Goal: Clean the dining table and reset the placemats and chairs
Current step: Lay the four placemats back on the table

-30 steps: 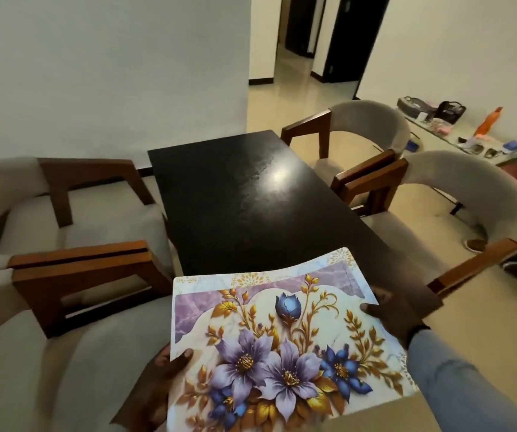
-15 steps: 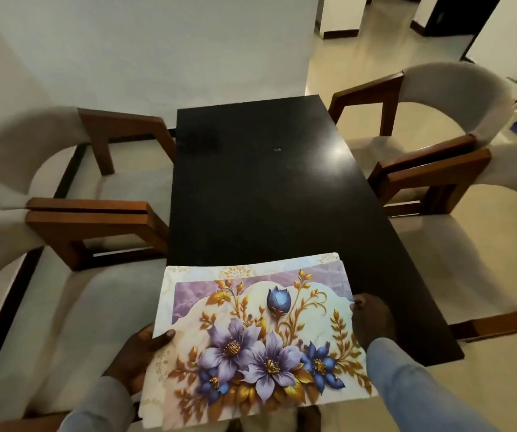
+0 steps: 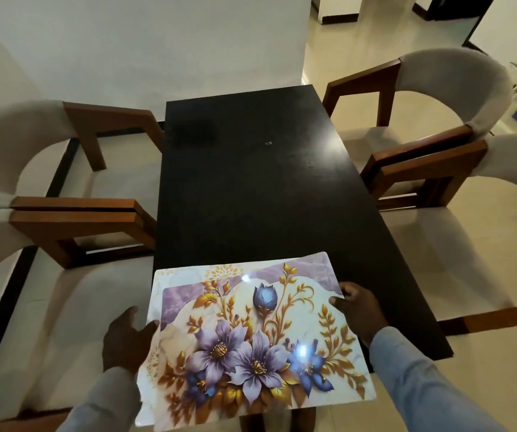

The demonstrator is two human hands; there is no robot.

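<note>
We held the glossy floral plastic placemats [image 3: 251,332] over the black table's [image 3: 251,182] near end, left hand [image 3: 126,341] and right hand [image 3: 360,310] pinching opposite edges; they seemed light, floppy, slippery.

Floral placemats [image 3: 251,344], perhaps two stacked, overhang the black table's [image 3: 251,188] near end.

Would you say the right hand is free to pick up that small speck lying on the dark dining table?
Probably not yet: the right hand holds the floral placemats, and the small speck lies far up the dark dining table, nothing between.
</note>
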